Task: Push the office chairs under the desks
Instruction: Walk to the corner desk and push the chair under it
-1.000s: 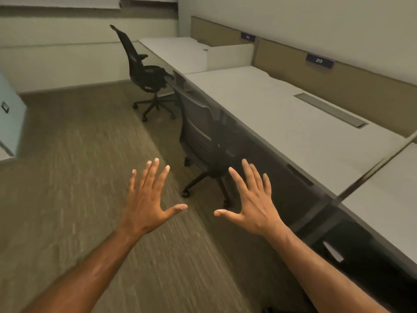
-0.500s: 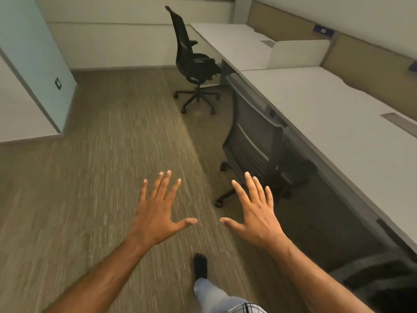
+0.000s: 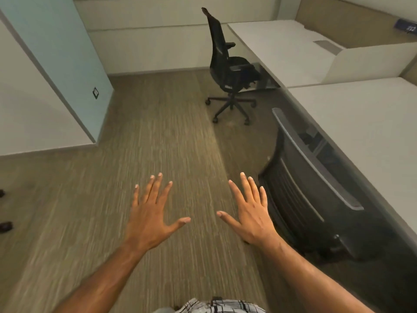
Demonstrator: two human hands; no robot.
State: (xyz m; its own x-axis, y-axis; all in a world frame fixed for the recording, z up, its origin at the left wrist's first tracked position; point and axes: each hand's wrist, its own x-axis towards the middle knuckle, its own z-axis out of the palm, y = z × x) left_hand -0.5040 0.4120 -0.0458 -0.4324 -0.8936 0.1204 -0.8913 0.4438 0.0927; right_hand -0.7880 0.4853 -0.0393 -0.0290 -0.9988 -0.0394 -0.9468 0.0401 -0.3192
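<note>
Chair (image 3: 230,71) ahead — hands (image 3: 149,220) empty

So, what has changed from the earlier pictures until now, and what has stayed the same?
The person has walked forward along the desks: the grey chair, tucked under the near desk, now sits beside the right hand, and the black chair looks closer. Nothing was gripped or released. Both hands, left hand too, stay open and spread, and the black chair stays pulled out from the far desk.
</note>
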